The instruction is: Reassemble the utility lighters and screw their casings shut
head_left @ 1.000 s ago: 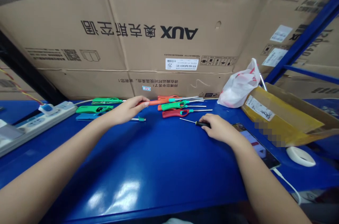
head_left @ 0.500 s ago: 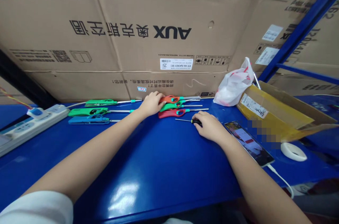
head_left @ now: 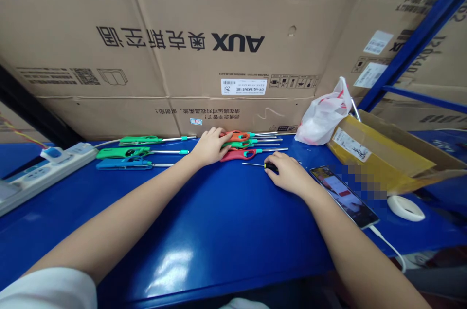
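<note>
My left hand [head_left: 211, 147] is closed around the handle ends of the stacked long-nosed gas lighters, fingers over an orange lighter [head_left: 238, 136] and a green lighter [head_left: 239, 144]. Its thumb reaches beside a red lighter [head_left: 239, 154] lying in front. The fingers partly hide how many are gripped. My right hand [head_left: 288, 172] is closed on the black handle of a screwdriver [head_left: 270, 167], its thin shaft pointing left just above the blue table. Left of my left hand lie two green lighters, one farther back [head_left: 140, 140] and one nearer [head_left: 122, 153], with a blue lighter [head_left: 124, 163] in front.
A white power strip [head_left: 54, 168] with plugs runs along the left. On the right are a phone [head_left: 345, 197] with a charging cable, a white oval object [head_left: 405, 208], a taped carton [head_left: 379, 151] and a plastic bag [head_left: 323, 117]. Tall cardboard [head_left: 175, 70] closes off the back.
My left hand has moved right, bringing an orange lighter onto the stack, and its fingers have since shifted slightly there. My right hand still holds the screwdriver. The view has turned a little.
</note>
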